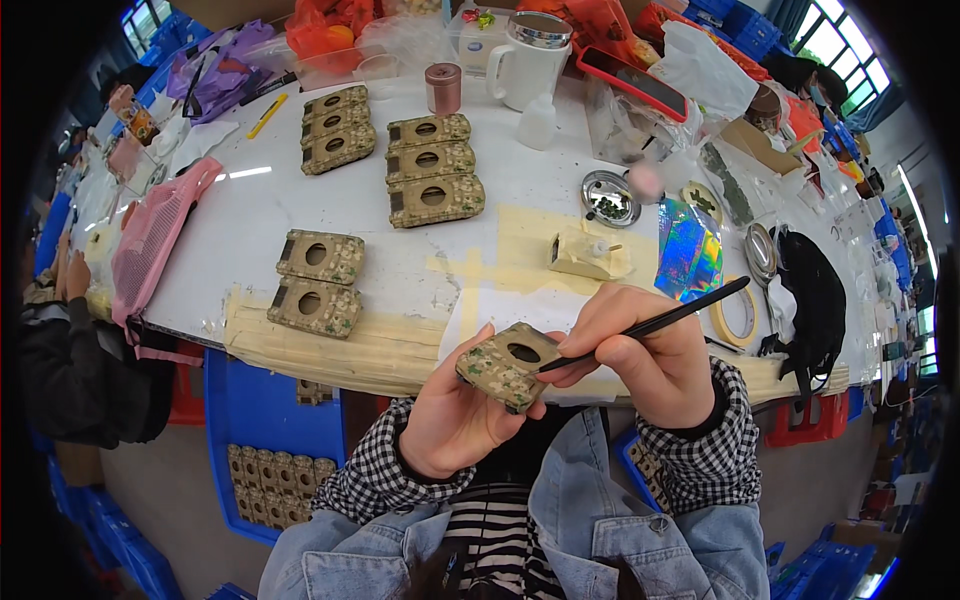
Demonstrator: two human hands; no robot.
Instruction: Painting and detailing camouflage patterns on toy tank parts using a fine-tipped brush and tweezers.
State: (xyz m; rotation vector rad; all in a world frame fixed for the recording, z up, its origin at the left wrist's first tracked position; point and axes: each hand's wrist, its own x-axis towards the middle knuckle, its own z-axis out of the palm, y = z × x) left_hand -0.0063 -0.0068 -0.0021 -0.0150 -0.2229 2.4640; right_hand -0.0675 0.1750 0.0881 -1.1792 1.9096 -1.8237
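Note:
My left hand (458, 415) holds a camouflage-painted toy tank hull (497, 377) by its edges, tilted over the near edge of the table. The hull has a round hole in its top. Pinched like a pen in my right hand (640, 350) is a slim black pointed tool that looks like tweezers (690, 306). Its tip rests on or close to the hull beside the hole; whether it grips anything is too small to tell. Left of my hands lie two matching hulls (315, 308), with more hulls (432, 195) in rows farther back.
Right of centre are a cream block (588, 252), a metal dish (611, 198) of small green pieces, iridescent sheets (690, 250) and a tape roll (735, 312). A white mug (530, 60) stands behind. A pink mesh pouch (160, 240) lies left; a blue tray (270, 400) below holds several hulls.

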